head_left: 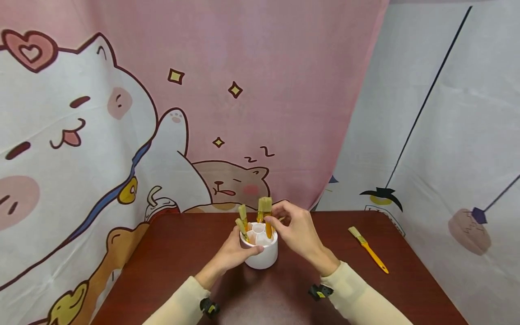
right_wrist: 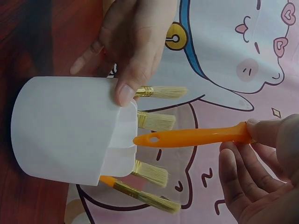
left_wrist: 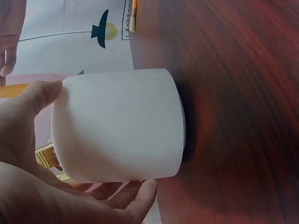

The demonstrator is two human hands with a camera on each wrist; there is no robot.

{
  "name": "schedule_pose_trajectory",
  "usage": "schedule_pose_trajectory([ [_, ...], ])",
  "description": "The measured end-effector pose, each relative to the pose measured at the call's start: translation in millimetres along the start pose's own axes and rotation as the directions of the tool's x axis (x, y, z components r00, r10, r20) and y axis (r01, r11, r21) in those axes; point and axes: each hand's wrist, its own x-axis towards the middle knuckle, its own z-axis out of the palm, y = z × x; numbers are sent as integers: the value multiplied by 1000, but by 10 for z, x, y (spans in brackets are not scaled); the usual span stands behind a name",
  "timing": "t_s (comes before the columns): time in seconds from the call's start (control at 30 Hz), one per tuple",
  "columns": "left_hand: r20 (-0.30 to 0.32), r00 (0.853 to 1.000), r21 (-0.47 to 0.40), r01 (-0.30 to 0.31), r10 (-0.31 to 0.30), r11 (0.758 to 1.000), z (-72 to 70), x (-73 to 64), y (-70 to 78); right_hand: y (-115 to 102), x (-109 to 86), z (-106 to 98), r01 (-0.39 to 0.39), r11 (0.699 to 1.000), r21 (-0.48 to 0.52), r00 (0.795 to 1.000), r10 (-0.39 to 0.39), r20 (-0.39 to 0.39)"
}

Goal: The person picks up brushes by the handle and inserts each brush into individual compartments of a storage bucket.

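Note:
A white round holder (head_left: 262, 258) with compartments stands upright on the table. My left hand (head_left: 230, 253) grips it from the left, thumb at the rim and fingers round the side. Several paintbrushes (right_wrist: 152, 173) stand in the holder, bristles up. Above the holder's opening, my right hand (head_left: 299, 231) pinches another paintbrush (right_wrist: 196, 136) near the top of its orange handle. This brush is upright, bristles up, with the handle's holed end pointing down at the compartments. In the right wrist view its bristles are hidden behind the fingers.
One more paintbrush (head_left: 369, 250) with a yellow-orange handle lies on the right part of the dark red-brown table (head_left: 174, 266). Behind the table hangs a pink and white cloth (head_left: 292, 90) printed with cartoon animals.

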Motion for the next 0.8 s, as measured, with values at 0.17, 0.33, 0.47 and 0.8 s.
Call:
schedule_pose_trajectory([
  [0.17,5,1000,-4,-11,11,1000,5,-1,2,43,-37,48,29,1000,11,999,-30,31],
  [0.33,12,1000,-3,-12,13,1000,5,7,18,128,-101,100,14,1000,-14,997,-13,79],
  [0.47,18,1000,-3,-2,2,1000,5,8,26,221,-149,142,8,1000,-19,994,-6,111],
  [0.8,22,1000,-12,8,-8,1000,0,10,29,396,-234,224,46,999,10,985,-47,168],
])
